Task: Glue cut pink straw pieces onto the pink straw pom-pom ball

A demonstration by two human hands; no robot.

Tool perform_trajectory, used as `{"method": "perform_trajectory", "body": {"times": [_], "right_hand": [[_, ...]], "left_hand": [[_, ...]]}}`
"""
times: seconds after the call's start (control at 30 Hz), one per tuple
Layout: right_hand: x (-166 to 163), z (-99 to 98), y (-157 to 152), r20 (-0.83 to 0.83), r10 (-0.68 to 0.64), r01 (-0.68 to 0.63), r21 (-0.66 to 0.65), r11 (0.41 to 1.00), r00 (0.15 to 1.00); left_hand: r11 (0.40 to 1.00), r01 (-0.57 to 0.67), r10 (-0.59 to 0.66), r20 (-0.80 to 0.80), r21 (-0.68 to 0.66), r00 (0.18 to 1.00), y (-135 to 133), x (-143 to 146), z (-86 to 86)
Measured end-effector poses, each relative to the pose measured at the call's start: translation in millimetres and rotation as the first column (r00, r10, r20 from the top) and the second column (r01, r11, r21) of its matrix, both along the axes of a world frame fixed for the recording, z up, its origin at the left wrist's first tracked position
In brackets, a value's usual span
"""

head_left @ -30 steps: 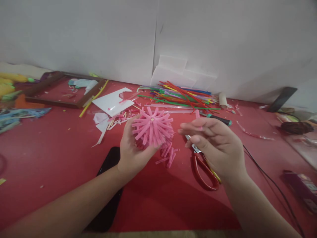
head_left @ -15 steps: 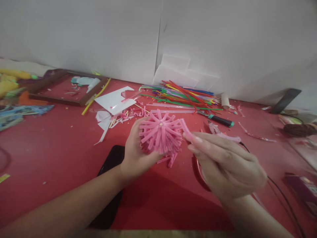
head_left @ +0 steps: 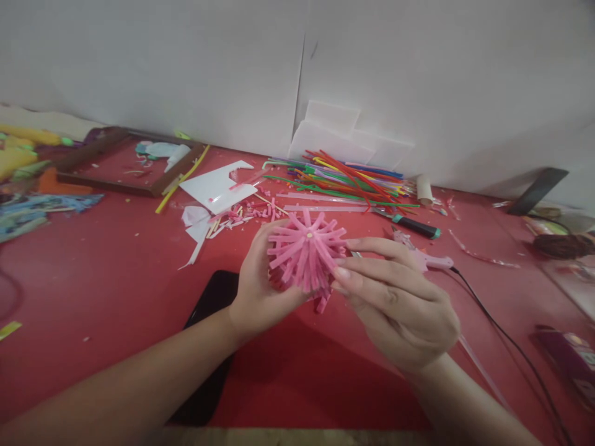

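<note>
Contact is new here: a second ago our right hand [head_left: 400, 303] hung apart with a short pink straw piece between its fingertips, and now those fingertips, drawn narrow, press into the right flank of the pink spiky ball of cut straw pieces [head_left: 304, 260]. We judge the piece is being set among the spikes, though we cannot tell whether the fingers still grip it. Our left hand [head_left: 258, 291] cups the ball from behind, holding it just above the red worktop [head_left: 93, 279], over loose pink offcuts [head_left: 322, 302]. The ball looks dense, with stiff spikes radiating from a pale centre dot.
</note>
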State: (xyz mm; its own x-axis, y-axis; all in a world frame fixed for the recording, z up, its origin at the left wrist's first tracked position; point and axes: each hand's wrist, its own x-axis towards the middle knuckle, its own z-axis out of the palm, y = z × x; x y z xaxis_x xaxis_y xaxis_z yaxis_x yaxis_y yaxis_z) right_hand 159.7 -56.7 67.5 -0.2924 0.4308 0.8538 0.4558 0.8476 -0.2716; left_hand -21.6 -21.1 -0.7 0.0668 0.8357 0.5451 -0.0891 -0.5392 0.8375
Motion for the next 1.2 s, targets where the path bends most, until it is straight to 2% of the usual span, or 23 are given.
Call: {"method": "perform_trajectory", "body": {"times": [0.4, 0.57, 0.67, 0.8, 0.9, 1.07, 1.2], "right_hand": [[1.0, -2.2, -0.3, 0.085, -0.064, 0.067, -0.028, 0.997, 0.994], [0.7, 0.3, -1.6, 0.120, -0.092, 0.093, -0.001, 0.996, 0.989], [-0.1, 1.0, -1.6, 0.089, -0.102, 0.104, -0.019, 0.994, 0.991], [-0.5, 0.7, -0.5, 0.025, -0.091, 0.093, -0.048, 0.995, 0.996], [1.2, 0.6, 0.1, 0.069, -0.115, 0.116, -0.003, 0.993, 0.991], [6.2, 0.2, -0.7, 0.193, -0.194, 0.167, 0.146, 0.975, 0.962], [7.4, 0.8, -1.9, 0.219, -0.235, 0.192, 0.200, 0.961, 0.947]], "left_hand": [[0.999, -0.038, 0.038, -0.026, -0.037, 0.999, -0.2, 0.2, -0.9], [0.999, -0.041, 0.041, -0.020, 0.000, 0.999, 0.3, 0.9, 0.8], [0.999, -0.049, 0.049, -0.027, 0.022, 0.998, 1.1, 0.8, 0.0], [0.998, -0.053, 0.053, -0.033, -0.015, 0.998, 1.6, 1.0, -2.8], [0.999, -0.049, 0.048, -0.028, -0.016, 0.998, 1.2, 1.3, -2.3], [0.999, -0.049, 0.049, -0.034, 0.018, 0.998, 0.1, 1.8, 3.4], [0.997, -0.063, 0.065, -0.038, 0.048, 0.997, 0.8, 1.8, 4.6]]}}
